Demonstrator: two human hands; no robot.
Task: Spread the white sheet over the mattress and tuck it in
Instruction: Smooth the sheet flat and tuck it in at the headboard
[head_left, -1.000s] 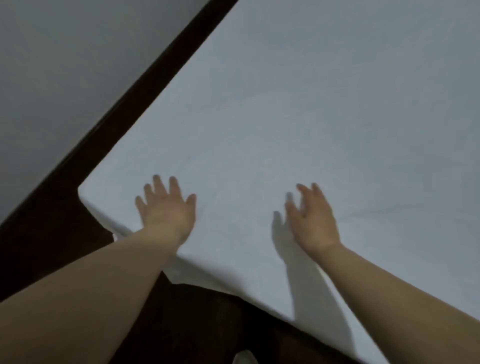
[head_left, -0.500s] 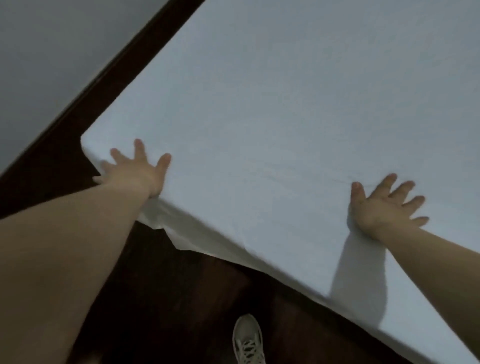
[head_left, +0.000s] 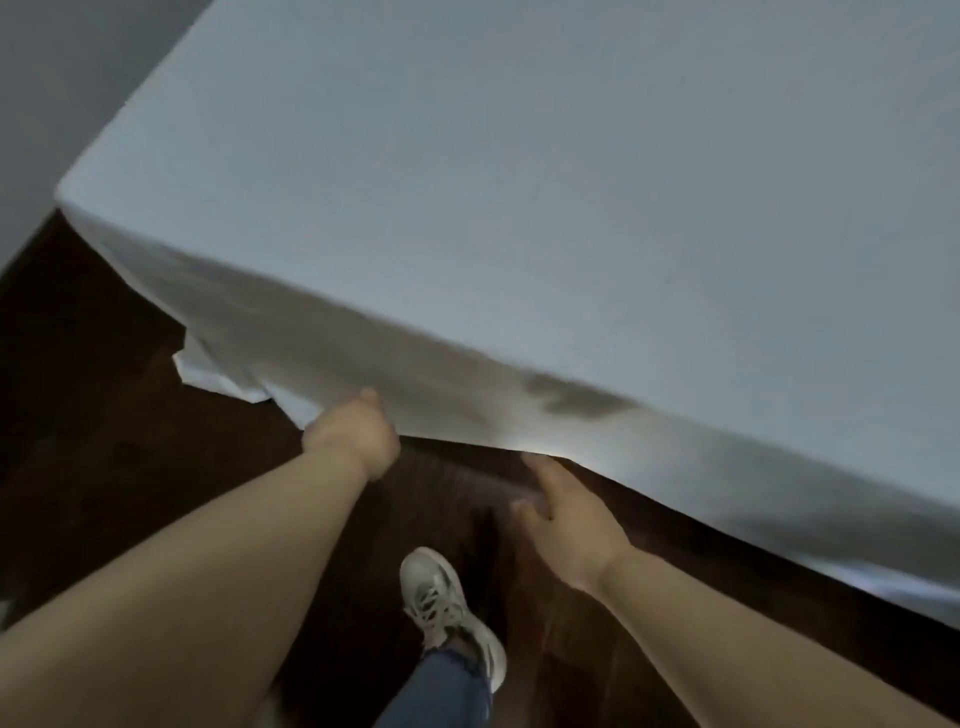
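Where blur falls, fingers smear.

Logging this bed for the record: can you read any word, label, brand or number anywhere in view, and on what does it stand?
None can be read.
White cotton sheet: plain, no tag or print visible.
Grey lace-up sneaker: any marking too blurred to tell.
Dark wooden floor: no text.

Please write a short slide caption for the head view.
Left hand grips the hanging edge of the white sheet while the right hand reaches toward it.
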